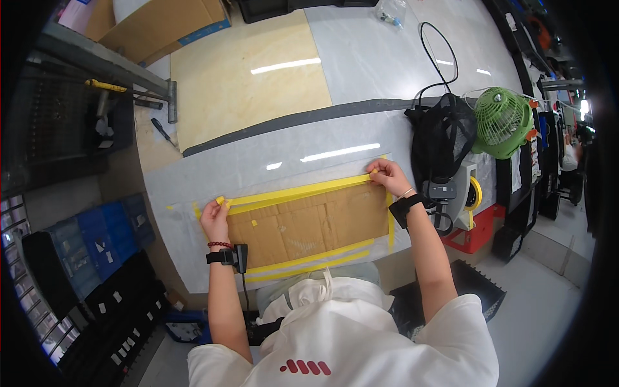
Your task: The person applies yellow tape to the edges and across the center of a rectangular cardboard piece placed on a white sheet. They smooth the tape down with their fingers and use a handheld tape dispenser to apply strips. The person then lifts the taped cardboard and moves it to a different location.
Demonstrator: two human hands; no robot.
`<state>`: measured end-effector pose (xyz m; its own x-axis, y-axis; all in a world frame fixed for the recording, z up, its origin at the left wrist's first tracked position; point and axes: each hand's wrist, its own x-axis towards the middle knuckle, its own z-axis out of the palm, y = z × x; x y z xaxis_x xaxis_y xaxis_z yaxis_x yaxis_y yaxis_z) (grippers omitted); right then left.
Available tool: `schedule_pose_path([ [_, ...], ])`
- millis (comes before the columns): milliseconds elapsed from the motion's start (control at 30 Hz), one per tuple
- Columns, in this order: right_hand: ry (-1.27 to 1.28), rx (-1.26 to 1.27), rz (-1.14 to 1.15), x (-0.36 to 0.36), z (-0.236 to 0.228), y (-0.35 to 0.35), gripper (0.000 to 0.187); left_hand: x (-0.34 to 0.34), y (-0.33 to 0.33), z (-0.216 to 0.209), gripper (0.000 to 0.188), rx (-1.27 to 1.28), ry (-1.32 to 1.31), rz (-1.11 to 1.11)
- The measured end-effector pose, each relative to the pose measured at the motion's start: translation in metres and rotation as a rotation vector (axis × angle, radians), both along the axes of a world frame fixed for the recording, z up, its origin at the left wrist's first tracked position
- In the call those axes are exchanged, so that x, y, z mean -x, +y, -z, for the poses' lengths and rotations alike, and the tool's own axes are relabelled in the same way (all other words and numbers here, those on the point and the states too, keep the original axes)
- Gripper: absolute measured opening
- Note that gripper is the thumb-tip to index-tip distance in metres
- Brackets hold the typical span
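Note:
A strip of yellow tape (pixel 298 191) is stretched taut between my two hands, along the far edge of a flat cardboard sheet (pixel 303 227). My left hand (pixel 214 219) pinches the strip's left end, near the sheet's far left corner. Its other end is pinched by my right hand (pixel 388 176), a little farther away at the sheet's far right corner. More yellow tape runs along the sheet's sides and near edge, and a small yellow scrap (pixel 254 223) sits on its left part. Whether the stretched strip touches the surface beneath, I cannot tell.
Right of my right hand stand a black mesh bag (pixel 445 138), a green fan (pixel 503 122) and a dispenser with a yellow tape roll (pixel 474 193). A pen (pixel 162 131) lies at the table's left. A cardboard box (pixel 161 27) stands far left; blue bins (pixel 106 238) stand beside the table.

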<state>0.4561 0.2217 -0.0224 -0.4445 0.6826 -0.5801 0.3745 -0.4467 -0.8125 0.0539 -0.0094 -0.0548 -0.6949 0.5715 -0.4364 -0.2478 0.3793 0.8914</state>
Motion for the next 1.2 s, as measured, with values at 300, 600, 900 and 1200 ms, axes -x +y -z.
schedule_pose_path([
  [300, -0.049, -0.095, -0.028, 0.004, 0.002, -0.004, 0.009, -0.018, 0.004, -0.008, 0.008, -0.053, 0.185, -0.031],
  [600, -0.08, -0.144, -0.022, 0.005, 0.0, -0.008, 0.013, -0.033, 0.008, -0.018, 0.01, 0.05, 0.351, 0.018],
  [900, -0.034, -0.272, -0.083, 0.006, 0.003, -0.008, 0.018, -0.038, 0.01, -0.014, 0.011, 0.075, 0.485, 0.019],
  [1200, -0.161, -0.391, -0.143, 0.01, 0.002, -0.01, 0.02, -0.039, 0.01, -0.017, 0.011, 0.189, 0.652, 0.049],
])
